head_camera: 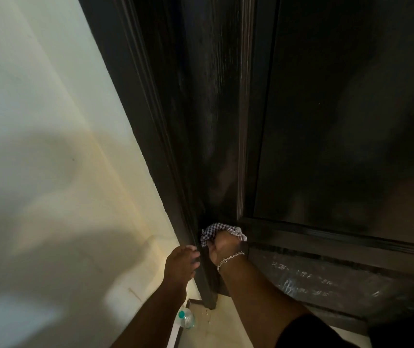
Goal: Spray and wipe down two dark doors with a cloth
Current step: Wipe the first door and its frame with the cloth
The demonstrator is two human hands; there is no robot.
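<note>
Wiping low on door [213,121]: my right hand [222,246] grips cloth [216,229]; left hand [182,262], fingers straight, braces frame [135,96]. Next: I judge bottom rail.

faint pale marks on door [326,146] bottom panel, unreadable

A clear bottle [186,318] stands on the pale floor [236,322].

Cream wall [50,121]; pale floor [238,322].
</note>
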